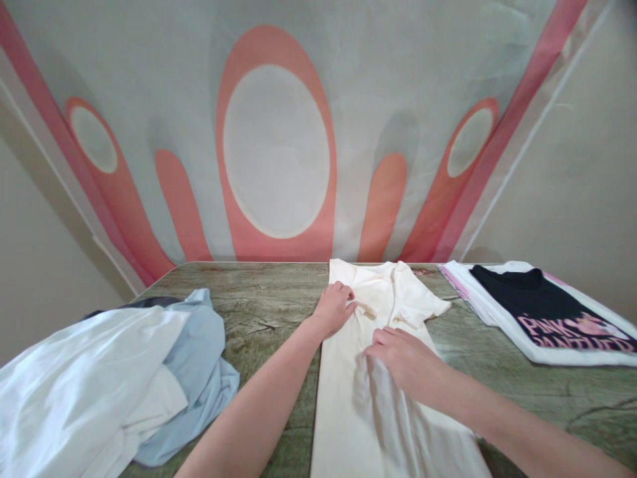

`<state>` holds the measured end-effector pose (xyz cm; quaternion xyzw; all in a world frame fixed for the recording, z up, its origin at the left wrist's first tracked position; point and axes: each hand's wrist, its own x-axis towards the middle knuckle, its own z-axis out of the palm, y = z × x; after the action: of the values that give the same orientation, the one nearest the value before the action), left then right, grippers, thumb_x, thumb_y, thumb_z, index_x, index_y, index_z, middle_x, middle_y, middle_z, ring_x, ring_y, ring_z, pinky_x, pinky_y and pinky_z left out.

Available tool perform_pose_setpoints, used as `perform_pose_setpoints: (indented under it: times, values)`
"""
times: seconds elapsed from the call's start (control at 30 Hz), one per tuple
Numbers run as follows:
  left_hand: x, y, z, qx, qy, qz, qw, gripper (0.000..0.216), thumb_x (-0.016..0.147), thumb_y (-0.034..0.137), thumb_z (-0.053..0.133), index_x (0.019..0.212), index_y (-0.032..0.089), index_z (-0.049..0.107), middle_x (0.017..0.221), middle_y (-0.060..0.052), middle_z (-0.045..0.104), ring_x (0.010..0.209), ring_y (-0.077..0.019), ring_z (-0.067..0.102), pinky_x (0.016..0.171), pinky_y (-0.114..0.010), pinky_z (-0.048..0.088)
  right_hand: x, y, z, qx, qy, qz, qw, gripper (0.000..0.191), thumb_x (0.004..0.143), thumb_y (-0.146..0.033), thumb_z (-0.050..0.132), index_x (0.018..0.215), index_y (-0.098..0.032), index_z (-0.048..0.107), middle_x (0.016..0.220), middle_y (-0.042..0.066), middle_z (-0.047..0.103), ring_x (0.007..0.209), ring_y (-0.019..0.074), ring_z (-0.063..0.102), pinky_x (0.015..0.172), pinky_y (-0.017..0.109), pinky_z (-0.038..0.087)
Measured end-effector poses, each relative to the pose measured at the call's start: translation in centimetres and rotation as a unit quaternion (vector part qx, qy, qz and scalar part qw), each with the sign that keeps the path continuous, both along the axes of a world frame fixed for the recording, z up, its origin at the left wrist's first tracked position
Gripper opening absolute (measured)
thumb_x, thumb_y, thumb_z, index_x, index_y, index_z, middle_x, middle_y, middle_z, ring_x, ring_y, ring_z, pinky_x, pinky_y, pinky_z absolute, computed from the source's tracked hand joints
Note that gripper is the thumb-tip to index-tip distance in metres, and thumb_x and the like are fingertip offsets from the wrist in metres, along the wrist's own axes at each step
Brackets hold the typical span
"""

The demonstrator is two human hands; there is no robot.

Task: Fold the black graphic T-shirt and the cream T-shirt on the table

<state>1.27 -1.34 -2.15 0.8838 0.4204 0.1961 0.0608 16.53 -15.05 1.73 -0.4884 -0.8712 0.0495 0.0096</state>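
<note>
A cream T-shirt (343, 398) lies lengthwise on the wooden table, its collar toward the back edge and one short sleeve spread out to the right. Part of it is folded over, with loose creases down the middle and near side. My left hand (336, 309) is at the shirt's upper left, fingers curled and closed on the cloth near a small raised pucker. Lower and to the right, my right hand (403, 358) pinches the fabric along a crease; its fingertips are partly hidden. The shirt's lower end runs out of view at the bottom.
On the left lies a loose heap of clothes: a white garment (94, 385), a light blue one (202, 365) and something dark behind. At the right is a stack of folded shirts, a black printed one (547, 305) on top. A patterned backdrop (276, 153) stands behind the table (269, 312).
</note>
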Motion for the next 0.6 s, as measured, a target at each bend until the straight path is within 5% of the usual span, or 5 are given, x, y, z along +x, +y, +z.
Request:
perform_pose_setpoints:
  times: [0.6]
  values:
    - [0.06,-0.20,0.02,0.013,0.002,0.001,1.000,0.016,0.084,0.031,0.052,0.095,0.018,0.054,0.100,-0.007,0.051,0.096,-0.0202,0.048,0.086,-0.034,0.038,0.48,0.97,-0.31,0.045,0.006,-0.040,0.998,0.029,0.085,-0.006,0.039,0.088,-0.018,0.065,0.085,0.005,0.056,0.080,0.0175,0.050,0.073,0.030,0.033]
